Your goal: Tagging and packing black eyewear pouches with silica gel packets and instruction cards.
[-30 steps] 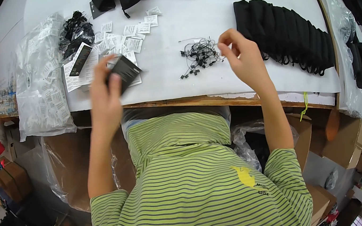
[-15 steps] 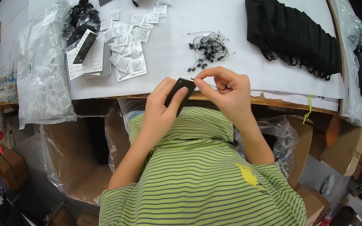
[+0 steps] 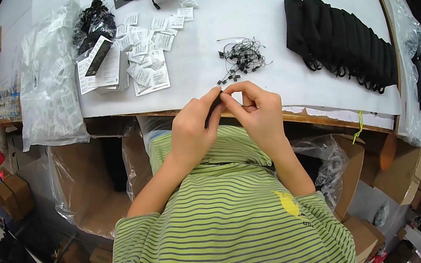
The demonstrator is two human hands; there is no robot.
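My left hand (image 3: 192, 130) grips a black hang tag (image 3: 214, 109), now turned nearly edge-on. The fingertips of my right hand (image 3: 259, 114) pinch together at the tag's upper end. A thin black string showed in that pinch a moment ago; my fingers now mostly hide it. Both hands meet in front of my body, at the table's near edge. Just beyond them lies a tangle of black tag strings (image 3: 243, 56) with small plastic ends.
Left on the white table (image 3: 199, 66) are small white printed packets (image 3: 162, 40), a stack of white cards (image 3: 115, 79), bundled black cords (image 3: 95, 22) and a clear bag of packets (image 3: 48, 75). Black drawstring pouches (image 3: 336, 35) lie in a row right. Cartons (image 3: 87, 191) stand below.
The black tag has tilted from showing its flat face to almost edge-on. My right hand has shifted slightly left, and its fingertips now meet those of my left hand.
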